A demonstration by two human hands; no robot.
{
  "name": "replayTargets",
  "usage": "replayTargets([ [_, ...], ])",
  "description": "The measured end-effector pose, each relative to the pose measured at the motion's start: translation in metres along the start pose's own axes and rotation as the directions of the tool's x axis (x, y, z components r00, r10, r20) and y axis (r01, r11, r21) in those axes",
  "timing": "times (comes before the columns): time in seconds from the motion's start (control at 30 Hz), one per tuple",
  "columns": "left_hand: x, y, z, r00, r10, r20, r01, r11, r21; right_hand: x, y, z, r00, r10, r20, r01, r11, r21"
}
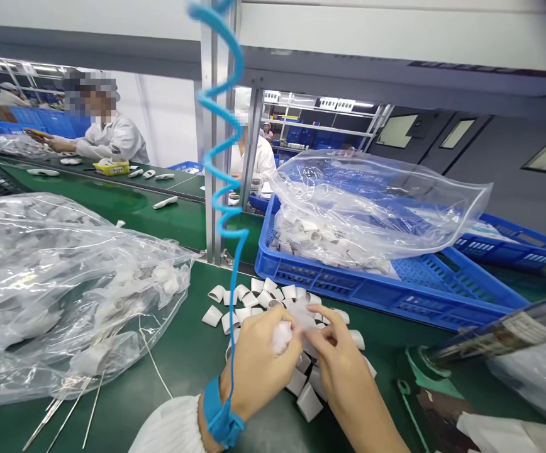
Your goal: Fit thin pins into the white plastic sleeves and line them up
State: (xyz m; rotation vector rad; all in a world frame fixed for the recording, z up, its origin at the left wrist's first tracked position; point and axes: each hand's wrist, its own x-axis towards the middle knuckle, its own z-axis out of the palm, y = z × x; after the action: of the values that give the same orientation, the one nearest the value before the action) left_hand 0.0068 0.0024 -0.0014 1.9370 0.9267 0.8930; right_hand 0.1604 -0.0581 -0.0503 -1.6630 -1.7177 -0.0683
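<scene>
My left hand (262, 353) is closed around a wad of thin white translucent wrapping (282, 336). From the other side the fingertips of my right hand (336, 349) pinch the edge of the same wrapping; what is inside it, if anything, cannot be made out. Beneath and around both hands lie many short white hollow plastic pieces (212, 316), loose on the green tabletop (183, 365). My left wrist wears a blue strap (219, 412), joined to a coiled blue cord (223, 151) that hangs in front of the hands.
A large clear bag (65, 264) of wrapped parts lies left, with thin metal rods (68, 406) at its edge. Behind the pieces stands a blue crate (329, 283) with an open bag. A metal post (214, 220) rises ahead. Co-workers in white (117, 138) sit across the bench.
</scene>
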Motion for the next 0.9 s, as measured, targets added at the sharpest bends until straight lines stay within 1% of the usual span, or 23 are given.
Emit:
replayTargets([
  [0.07,-0.001,0.001,0.0,1.0,0.001,0.006,-0.001,1.0,0.011,-0.001,0.005,0.005,0.999,0.053,0.009,-0.053,0.999,0.004],
  [0.13,-0.003,0.003,-0.002,1.0,-0.005,0.024,0.005,1.0,0.006,-0.001,0.006,0.004,0.999,0.05,-0.002,-0.05,0.999,0.017],
  [0.2,-0.008,0.006,-0.004,0.997,-0.014,0.074,0.016,1.0,-0.016,0.0,0.001,-0.001,0.998,0.049,0.026,-0.05,0.998,0.04],
  [0.23,-0.011,0.008,-0.004,0.994,-0.006,0.114,0.01,0.999,-0.036,0.001,-0.003,-0.005,0.996,0.067,0.061,-0.07,0.996,0.063],
  [0.27,-0.014,0.009,-0.004,0.989,0.018,0.149,-0.008,0.998,-0.063,0.001,-0.008,-0.008,0.992,0.081,0.099,-0.091,0.991,0.095],
  [0.33,-0.02,0.009,0.0,0.977,0.093,0.19,-0.071,0.99,-0.122,0.002,-0.016,-0.014,0.989,0.091,0.116,-0.107,0.983,0.147],
  [0.37,-0.021,0.008,0.002,0.975,0.117,0.189,-0.091,0.986,-0.14,0.002,-0.019,-0.015,0.992,0.081,0.097,-0.096,0.983,0.158],
  [0.4,-0.022,0.006,0.006,0.978,0.114,0.177,-0.09,0.986,-0.14,0.002,-0.02,-0.015,0.996,0.067,0.06,-0.075,0.985,0.157],
  [0.47,-0.018,0.003,0.013,0.987,0.048,0.151,-0.032,0.994,-0.103,0.002,-0.02,-0.014,1.0,0.03,-0.01,-0.028,0.992,0.123],
  [0.5,-0.015,0.002,0.015,0.99,0.015,0.138,-0.004,0.997,-0.082,0.001,-0.019,-0.013,0.999,0.02,-0.025,-0.017,0.995,0.097],
  [0.57,-0.008,-0.001,0.018,0.995,0.001,0.095,0.005,0.998,-0.065,0.0,-0.016,-0.009,0.999,0.012,-0.034,-0.011,0.999,0.04],
  [0.67,0.0,-0.004,0.018,0.999,0.024,0.024,-0.022,0.997,-0.08,-0.001,-0.013,-0.003,1.0,0.016,-0.017,-0.016,1.0,-0.02],
  [0.8,0.0,-0.006,0.015,0.998,0.06,0.016,-0.059,0.998,-0.037,-0.003,-0.013,0.002,0.999,0.021,-0.024,-0.022,0.999,-0.037],
  [0.9,-0.001,-0.008,0.016,0.999,0.053,-0.008,-0.053,0.999,-0.002,-0.003,-0.013,0.003,1.0,0.016,-0.026,-0.017,1.0,-0.023],
])
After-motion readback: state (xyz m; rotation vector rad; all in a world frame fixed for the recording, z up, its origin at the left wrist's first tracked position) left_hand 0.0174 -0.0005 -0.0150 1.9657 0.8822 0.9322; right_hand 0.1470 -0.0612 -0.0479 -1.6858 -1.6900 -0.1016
